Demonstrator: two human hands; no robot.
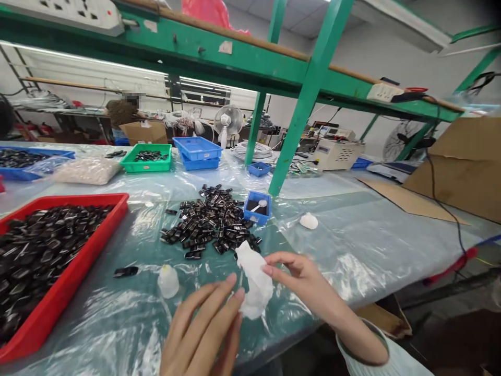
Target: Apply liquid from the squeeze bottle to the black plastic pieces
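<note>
My right hand pinches a crumpled white cloth-like sheet; left hand just beside it, grasp unclear. Step, judged: sheet handling; next move calls for steady pinching.

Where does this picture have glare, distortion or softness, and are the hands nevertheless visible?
Head view: bright glare streaks on the plastic sheet; head view: the green post slants, perhaps from camera tilt or wide-angle stretch; head view: the left hand and right hand are visible though slightly soft, and the white crumpled piece shows little texture.
</note>
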